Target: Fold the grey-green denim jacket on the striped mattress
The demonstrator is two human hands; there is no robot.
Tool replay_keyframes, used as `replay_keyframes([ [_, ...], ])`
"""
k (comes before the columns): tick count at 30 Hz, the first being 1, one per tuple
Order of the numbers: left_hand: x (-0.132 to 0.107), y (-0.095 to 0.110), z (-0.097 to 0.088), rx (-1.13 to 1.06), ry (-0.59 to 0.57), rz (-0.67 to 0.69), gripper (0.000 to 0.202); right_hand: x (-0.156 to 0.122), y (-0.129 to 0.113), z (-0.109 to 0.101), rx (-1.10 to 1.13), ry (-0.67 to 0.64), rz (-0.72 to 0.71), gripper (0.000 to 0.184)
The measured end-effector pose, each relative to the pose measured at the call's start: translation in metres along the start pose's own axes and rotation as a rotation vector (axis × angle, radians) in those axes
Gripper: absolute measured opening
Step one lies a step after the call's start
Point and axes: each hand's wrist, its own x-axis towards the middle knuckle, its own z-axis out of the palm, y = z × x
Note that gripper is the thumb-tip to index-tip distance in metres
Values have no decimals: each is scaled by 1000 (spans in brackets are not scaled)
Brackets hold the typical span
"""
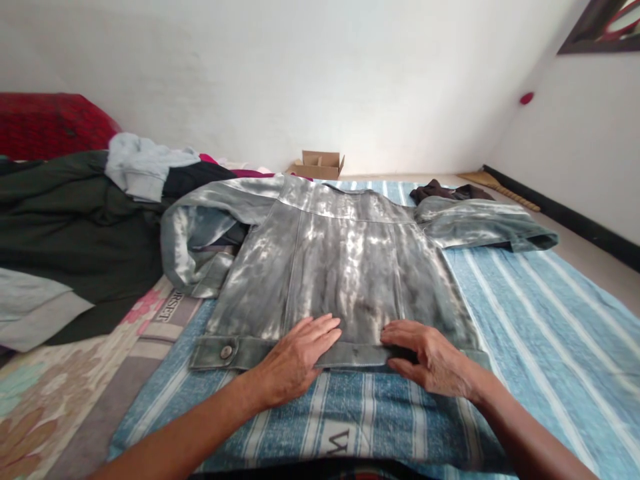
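Observation:
A grey and white tie-dye-patterned denim jacket (345, 267) lies spread out, back side up, its collar away from me. One sleeve bends back on the left and the other reaches out to the right. My left hand (300, 357) rests flat on the lower back by the waistband, fingers stretched out. At the waistband right of centre, my right hand (430, 357) touches the cloth with curved fingers, its thumb apart from them. A metal button (227, 352) shows on the waistband's left end. Both hands partly hide the hem.
A blue striped bedspread (525, 320) lies under the jacket. Dark clothes (75, 227) and a light grey garment (145, 163) are heaped at left. A dark brown cloth (450, 192) lies behind the right sleeve. An open cardboard box (319, 165) stands by the wall.

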Motion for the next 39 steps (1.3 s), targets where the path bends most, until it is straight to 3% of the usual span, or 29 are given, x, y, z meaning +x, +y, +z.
replay_keyframes([
  [7,-6,3,6,109,-33,14,68,-8,-13,16,-91,-137,7,62],
  [15,-6,2,7,65,-14,7,62,-11,-14,32,-171,-129,21,53],
  [20,-10,3,-6,7,-82,8,72,-2,-18,37,-143,-102,-9,62],
  [26,7,2,-17,-3,-117,-148,55,18,-4,74,-233,74,-47,67],
  [31,25,5,-26,-19,-264,-263,63,28,17,103,-366,280,-114,71],
  [35,29,8,-39,-53,-301,-311,67,35,27,106,-495,388,-159,72],
  [39,44,-1,-47,-34,-201,-320,54,45,34,101,-573,402,-206,66],
])
